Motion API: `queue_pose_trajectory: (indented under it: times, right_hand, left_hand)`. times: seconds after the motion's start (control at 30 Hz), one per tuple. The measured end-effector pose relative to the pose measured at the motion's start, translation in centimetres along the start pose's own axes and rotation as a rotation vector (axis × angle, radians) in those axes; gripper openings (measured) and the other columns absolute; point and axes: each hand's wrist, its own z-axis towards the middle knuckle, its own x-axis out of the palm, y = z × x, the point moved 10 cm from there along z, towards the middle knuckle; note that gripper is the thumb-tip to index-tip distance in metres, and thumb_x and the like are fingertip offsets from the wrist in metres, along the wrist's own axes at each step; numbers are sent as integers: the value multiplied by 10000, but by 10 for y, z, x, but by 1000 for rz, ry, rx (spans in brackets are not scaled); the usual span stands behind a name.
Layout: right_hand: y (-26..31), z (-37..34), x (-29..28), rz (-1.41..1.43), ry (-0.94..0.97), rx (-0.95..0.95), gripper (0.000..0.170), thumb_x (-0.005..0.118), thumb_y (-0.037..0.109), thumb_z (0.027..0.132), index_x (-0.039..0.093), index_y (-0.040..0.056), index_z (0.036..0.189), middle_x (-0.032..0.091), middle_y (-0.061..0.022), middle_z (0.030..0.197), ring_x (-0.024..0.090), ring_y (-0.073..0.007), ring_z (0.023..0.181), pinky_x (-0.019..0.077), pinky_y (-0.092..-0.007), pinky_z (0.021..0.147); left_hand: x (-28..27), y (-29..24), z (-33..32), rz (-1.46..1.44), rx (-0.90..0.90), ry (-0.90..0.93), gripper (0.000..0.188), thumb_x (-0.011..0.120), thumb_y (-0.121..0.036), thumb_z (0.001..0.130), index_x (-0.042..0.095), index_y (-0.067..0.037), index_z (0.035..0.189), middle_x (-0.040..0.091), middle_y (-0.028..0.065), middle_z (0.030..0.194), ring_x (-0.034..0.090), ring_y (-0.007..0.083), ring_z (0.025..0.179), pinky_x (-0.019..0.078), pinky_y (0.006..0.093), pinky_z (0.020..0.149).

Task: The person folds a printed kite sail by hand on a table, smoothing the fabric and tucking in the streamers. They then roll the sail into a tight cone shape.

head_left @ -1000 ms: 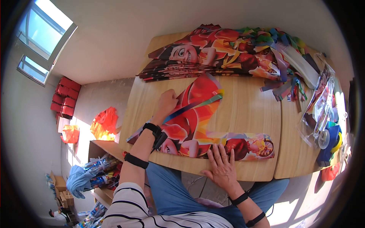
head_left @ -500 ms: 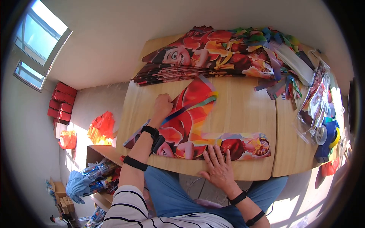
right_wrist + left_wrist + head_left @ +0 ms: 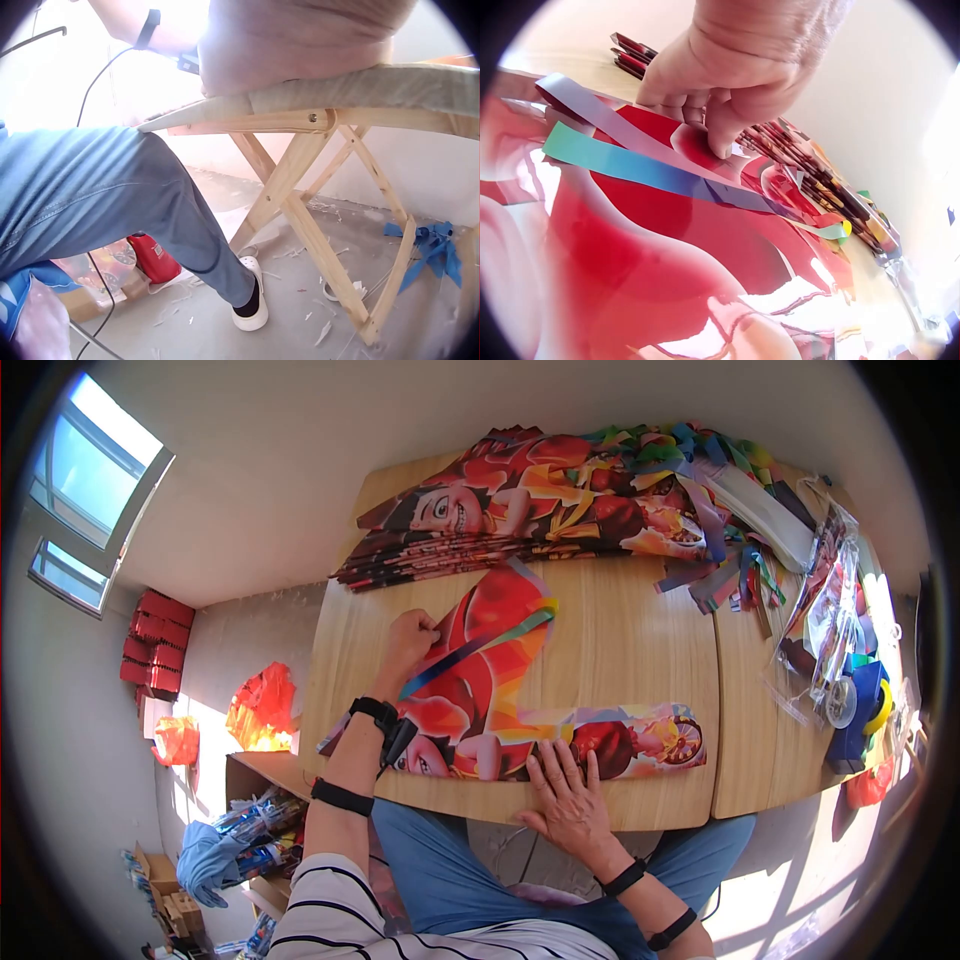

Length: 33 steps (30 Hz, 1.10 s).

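Note:
A glossy red printed sheet (image 3: 487, 610) with a cartoon figure lies bent on the table in front of me, one arm slanting away and the other along the front edge. My left hand (image 3: 408, 645) is at the slanting part's left edge, fingers curled. In the left wrist view its thumb and fingertips pinch the sheet near that edge. A narrow rainbow strip (image 3: 652, 174) crosses the sheet just below this hand. My right hand (image 3: 570, 800) rests flat on the sheet's front part, fingers straight; the right wrist view hides its fingers.
A thick stack of similar prints (image 3: 450, 545) lies along the table's back, with coloured strips (image 3: 760, 585) at its right end. Clear plastic packaging (image 3: 830, 600) and a blue tape dispenser (image 3: 858, 720) stand at the right. An open box of wrapped items (image 3: 262, 830) is on the left.
The head view has shifted, so the table and hands appear slightly farther left. Both hands keep about the same places on the sheet.

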Motion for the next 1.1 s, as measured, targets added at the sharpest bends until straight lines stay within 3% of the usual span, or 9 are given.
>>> queue_pose_trajectory:
  times: [0.4,0.5,1.1]
  right_hand:
    - [-1,0,2,5,12,6,961,649,669,907,414,95,1641,274,-145,1760,197,-328,1648,101,-658,1292]
    - [-1,0,3,17,6,7,959,648,668,909,415,94,1641,277,-150,1758,201,-331,1646,105,-658,1291]
    - [-1,0,1,10,2,2,960,656,663,905,420,87,1636,290,-158,1751,211,-340,1643,111,-656,1291]
  left_hand:
    - [-4,-17,-9,35,-13,-1,166,824,-132,817,708,-13,818,723,172,785,714,312,753,540,435,696]
    - [-3,-18,-6,112,41,-11,160,820,-119,851,708,-5,837,701,105,730,673,206,664,529,385,601]
    - [-1,-18,-2,104,2,24,179,834,-152,872,732,-9,837,718,86,720,685,176,638,542,362,580]
